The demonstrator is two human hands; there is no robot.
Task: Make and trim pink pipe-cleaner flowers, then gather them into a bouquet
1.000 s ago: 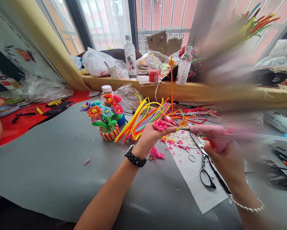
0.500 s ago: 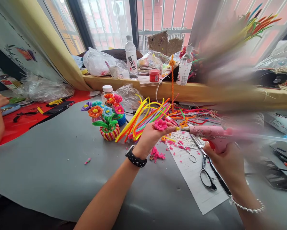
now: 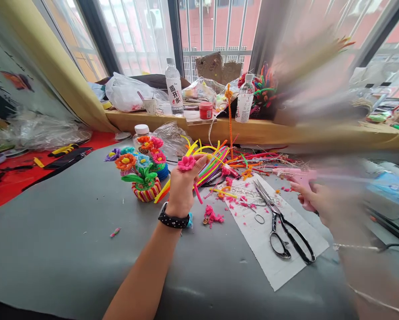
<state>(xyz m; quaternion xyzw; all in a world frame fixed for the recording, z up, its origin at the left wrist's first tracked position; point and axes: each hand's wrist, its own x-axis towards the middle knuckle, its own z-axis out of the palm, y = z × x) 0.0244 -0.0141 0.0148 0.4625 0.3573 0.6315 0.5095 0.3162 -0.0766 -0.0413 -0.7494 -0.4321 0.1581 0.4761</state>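
My left hand [image 3: 182, 189] is raised over the grey mat [image 3: 69, 231], its fingers closed on a small pink pipe-cleaner flower [image 3: 186, 163] with a pink stem hanging below. It is close to the pot of pipe-cleaner flowers [image 3: 142, 171]. My right hand [image 3: 322, 202], blurred by motion, grips the pink glue gun [image 3: 294, 175] off to the right, its nozzle pointing left above a sheet of paper [image 3: 279, 235]. Black scissors [image 3: 282, 224] lie on that paper.
A pile of coloured pipe cleaners [image 3: 212, 160] lies behind my left hand. Pink scraps [image 3: 214, 215] litter the mat. A wooden sill [image 3: 252, 129] at the back carries water bottles [image 3: 173, 91], a plastic bag [image 3: 126, 91] and a red jar [image 3: 205, 110]. A red cloth [image 3: 6, 186] lies left.
My left hand has carried the pink flower left and upward, away from the glue gun's nozzle. My right hand has drawn the gun back to the right. The other person's hand at left is gone from view.
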